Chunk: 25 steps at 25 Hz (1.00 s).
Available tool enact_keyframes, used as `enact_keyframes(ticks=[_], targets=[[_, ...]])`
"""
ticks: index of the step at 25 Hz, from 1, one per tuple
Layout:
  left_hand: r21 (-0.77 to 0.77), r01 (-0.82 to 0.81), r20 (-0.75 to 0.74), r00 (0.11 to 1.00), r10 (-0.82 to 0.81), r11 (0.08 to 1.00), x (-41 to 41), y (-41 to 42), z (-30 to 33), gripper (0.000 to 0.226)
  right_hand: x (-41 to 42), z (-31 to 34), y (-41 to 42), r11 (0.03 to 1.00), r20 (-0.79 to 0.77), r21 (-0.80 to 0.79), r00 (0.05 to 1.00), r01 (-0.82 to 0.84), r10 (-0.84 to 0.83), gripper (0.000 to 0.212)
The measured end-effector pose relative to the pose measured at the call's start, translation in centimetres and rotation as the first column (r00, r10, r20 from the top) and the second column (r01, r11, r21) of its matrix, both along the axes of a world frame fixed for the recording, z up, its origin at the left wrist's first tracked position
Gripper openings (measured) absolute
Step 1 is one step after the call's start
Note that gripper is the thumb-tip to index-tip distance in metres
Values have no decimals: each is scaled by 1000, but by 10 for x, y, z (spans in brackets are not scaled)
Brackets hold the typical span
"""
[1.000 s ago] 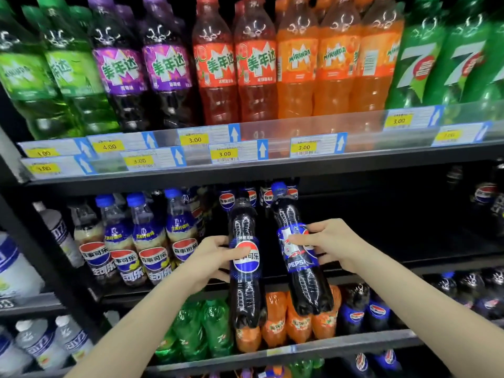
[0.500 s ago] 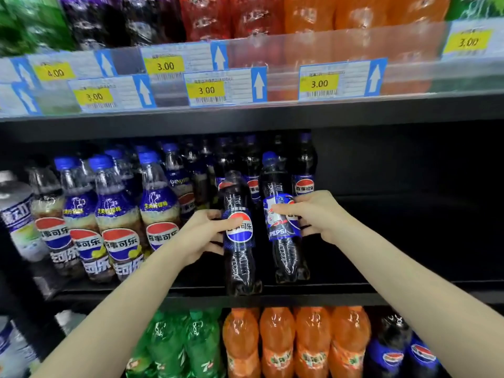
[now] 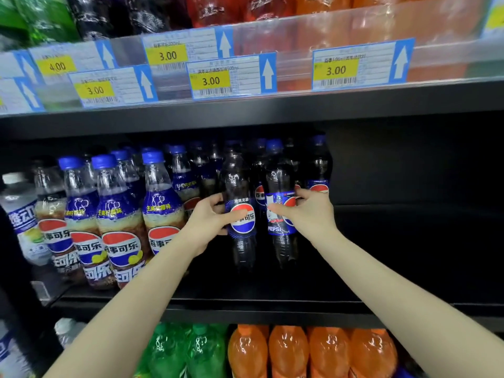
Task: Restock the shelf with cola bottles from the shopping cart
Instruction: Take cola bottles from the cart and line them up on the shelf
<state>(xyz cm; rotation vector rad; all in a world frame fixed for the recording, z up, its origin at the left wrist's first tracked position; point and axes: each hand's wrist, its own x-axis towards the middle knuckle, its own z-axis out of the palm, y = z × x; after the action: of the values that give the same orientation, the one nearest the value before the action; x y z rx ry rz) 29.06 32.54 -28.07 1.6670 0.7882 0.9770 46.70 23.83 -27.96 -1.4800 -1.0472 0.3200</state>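
Two dark cola bottles stand upright side by side on the black middle shelf (image 3: 300, 301). My left hand (image 3: 208, 221) grips the left cola bottle (image 3: 240, 241) around its blue label. The right cola bottle (image 3: 281, 246), with a blue cap, is held at its label by my right hand (image 3: 308, 214). Both bottles sit deep on the shelf, just in front of several more cola bottles (image 3: 317, 170) at the back. The shopping cart is out of sight.
Lemon cola bottles (image 3: 120, 230) with blue caps crowd the shelf's left part. Its right part is dark and bare. Price tags (image 3: 226, 76) line the shelf above. Green bottles (image 3: 188, 350) and orange bottles (image 3: 308, 353) fill the shelf below.
Both hands have carried the two bottles from in front of the shelf edge deeper onto the middle shelf. The view has moved closer and lower.
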Motion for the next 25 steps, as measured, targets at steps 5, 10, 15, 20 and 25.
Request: enact_keyframes(ticks=[5,10,15,20,25], targets=[[83,14,56,998,-19,996,0,1,-10,52,-13,-15,-1,993,-12,111,1000,27,-26,28],[101,49,20,998,-51,994,-2,8,-19,61,-27,-29,1,982,-69,181,997,56,-44,44],[117,72,-28,997,-69,991,-1,6,-25,69,-26,-32,-2,994,94,44,990,103,-106,65],[361,-266,-195,916,351,894,7,-21,-55,80,14,-42,-5,967,78,-217,985,-132,152,77],[378,-339,-247,860,446,862,12,-26,-71,63,16,-52,-2,953,46,-255,982,-166,183,57]])
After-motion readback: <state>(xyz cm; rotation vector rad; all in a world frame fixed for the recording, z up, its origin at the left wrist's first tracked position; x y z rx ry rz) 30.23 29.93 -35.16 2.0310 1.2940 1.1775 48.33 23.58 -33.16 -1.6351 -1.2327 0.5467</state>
